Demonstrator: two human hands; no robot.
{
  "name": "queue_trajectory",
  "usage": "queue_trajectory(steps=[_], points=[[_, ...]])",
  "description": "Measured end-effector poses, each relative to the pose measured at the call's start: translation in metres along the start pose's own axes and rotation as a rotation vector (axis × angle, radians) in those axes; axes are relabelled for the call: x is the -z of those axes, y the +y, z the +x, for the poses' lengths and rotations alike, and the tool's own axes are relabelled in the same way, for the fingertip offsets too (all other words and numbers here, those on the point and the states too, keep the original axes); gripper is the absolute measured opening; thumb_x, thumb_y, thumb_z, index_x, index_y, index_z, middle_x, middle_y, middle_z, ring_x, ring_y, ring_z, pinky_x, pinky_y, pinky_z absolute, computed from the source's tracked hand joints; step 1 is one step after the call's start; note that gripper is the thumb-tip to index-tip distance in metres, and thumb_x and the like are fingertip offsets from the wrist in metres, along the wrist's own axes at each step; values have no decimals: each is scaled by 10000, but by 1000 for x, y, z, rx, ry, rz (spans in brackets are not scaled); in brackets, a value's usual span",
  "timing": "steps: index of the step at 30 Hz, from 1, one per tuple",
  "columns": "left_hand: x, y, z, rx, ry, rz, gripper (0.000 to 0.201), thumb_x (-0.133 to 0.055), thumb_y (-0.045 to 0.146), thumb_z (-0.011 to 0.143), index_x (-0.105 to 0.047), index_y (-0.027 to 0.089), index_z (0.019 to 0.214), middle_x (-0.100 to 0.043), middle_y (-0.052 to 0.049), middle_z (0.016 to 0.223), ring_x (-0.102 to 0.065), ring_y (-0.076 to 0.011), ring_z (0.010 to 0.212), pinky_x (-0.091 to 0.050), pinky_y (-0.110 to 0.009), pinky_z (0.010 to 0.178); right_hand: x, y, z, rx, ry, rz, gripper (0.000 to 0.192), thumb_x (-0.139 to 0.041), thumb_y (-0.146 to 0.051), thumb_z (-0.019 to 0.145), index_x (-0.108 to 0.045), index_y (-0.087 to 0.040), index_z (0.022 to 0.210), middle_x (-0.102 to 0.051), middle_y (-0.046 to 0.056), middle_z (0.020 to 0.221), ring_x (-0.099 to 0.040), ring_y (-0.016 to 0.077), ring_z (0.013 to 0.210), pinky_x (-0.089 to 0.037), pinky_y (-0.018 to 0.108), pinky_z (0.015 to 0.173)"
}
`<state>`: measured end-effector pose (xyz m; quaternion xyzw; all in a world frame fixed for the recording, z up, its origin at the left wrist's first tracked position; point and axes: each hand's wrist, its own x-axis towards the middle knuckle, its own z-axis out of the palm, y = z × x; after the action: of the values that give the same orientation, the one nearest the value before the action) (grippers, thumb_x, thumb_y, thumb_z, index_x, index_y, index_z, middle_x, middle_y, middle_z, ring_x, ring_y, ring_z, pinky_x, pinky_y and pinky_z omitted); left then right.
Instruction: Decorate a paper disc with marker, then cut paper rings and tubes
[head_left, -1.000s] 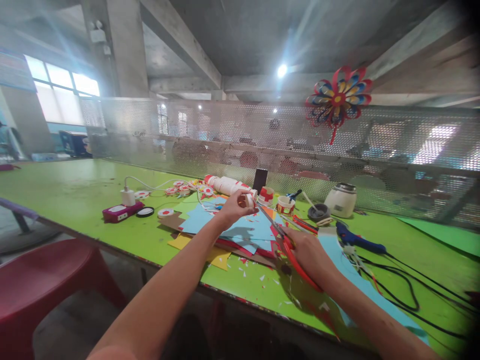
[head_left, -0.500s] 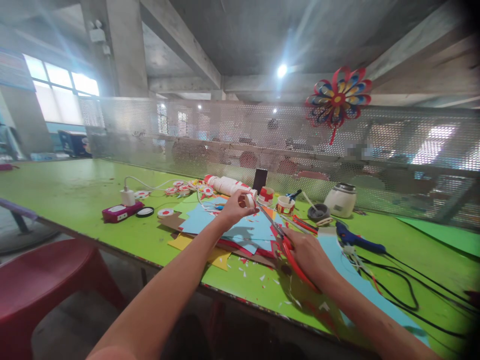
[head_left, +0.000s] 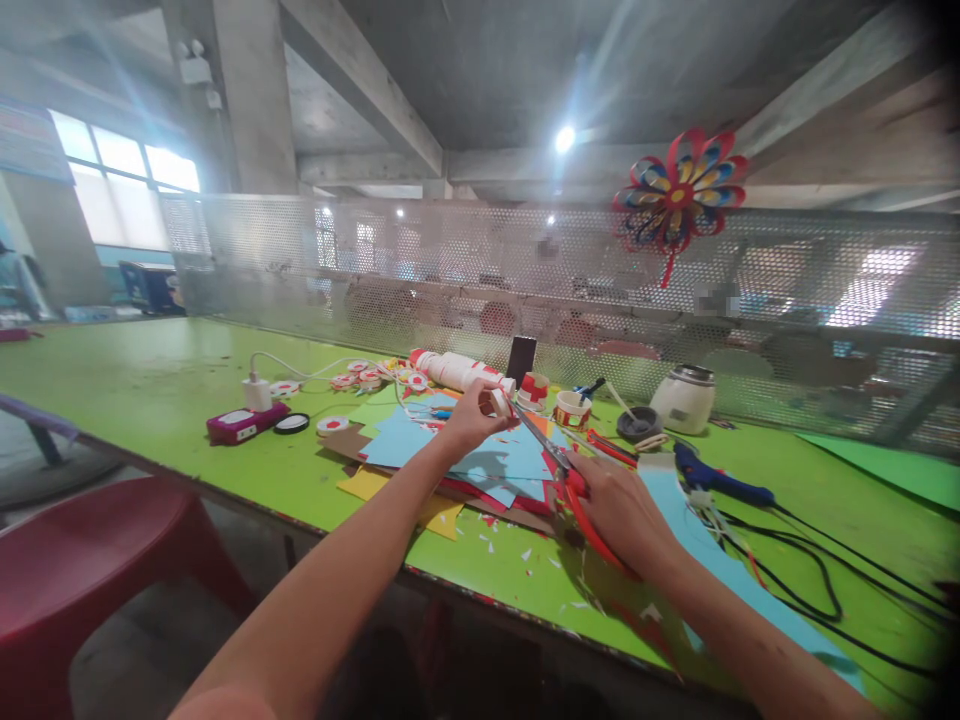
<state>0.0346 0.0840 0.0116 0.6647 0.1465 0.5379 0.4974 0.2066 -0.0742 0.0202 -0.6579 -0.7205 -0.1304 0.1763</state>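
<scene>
My left hand (head_left: 480, 415) is closed around a small white ring (head_left: 500, 403) with some red on it, held above a stack of coloured paper. In my right hand (head_left: 611, 500) is a pair of scissors (head_left: 592, 530) with red handles, the fingers wrapped through them. The scissors' metal blades (head_left: 544, 440) point up and left, with their tips right at the ring; whether they touch it I cannot tell. Light blue paper (head_left: 397, 447) lies under both hands, with white and red scraps scattered toward the table's front edge.
A blue glue gun (head_left: 720, 478) with black cables lies at right, near a white jar (head_left: 684, 400). A purple power block (head_left: 244, 425) and round red-and-white pieces (head_left: 367, 376) are at left. A metal mesh screen (head_left: 450, 270) borders the green table. A red stool (head_left: 97, 550) stands in front.
The scissors' handles look slightly more spread in my right hand. My left hand holds the ring in nearly the same place; the view has shifted very slightly.
</scene>
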Motion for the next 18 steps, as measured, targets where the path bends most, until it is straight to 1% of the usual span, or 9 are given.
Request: queue_trajectory(steps=[3,7,11,18], points=[[0,-3,1,-20,8,8,600,-845,267,538,-444,173,975,-641,-43,890,-650,-185,816,-534,-360,737,0,-1,0,-4,-9,-9,327,-458,-270,877,-615,-167,1145,-700,130,967,-632,269,892,-400,312,732],[0,-12,3,-58,52,56,595,-839,252,546,-448,171,988,-634,-39,875,-643,-184,816,-522,-353,751,1,-4,-1,-19,-26,-23,305,-458,-258,875,-619,-163,1116,-709,127,947,-644,278,848,-392,319,692],[-1,-20,4,-89,89,94,580,-831,266,560,-454,179,992,-629,-27,867,-638,-178,809,-509,-344,765,4,-7,-2,-27,-43,-29,283,-424,-233,888,-624,-155,1073,-712,137,967,-652,283,863,-386,318,681],[-2,-23,4,-108,82,118,558,-823,279,576,-456,182,986,-630,-27,868,-635,-175,806,-502,-343,773,5,-9,-3,-38,-54,-40,279,-386,-205,890,-619,-170,1039,-713,137,972,-655,296,870,-376,324,674]])
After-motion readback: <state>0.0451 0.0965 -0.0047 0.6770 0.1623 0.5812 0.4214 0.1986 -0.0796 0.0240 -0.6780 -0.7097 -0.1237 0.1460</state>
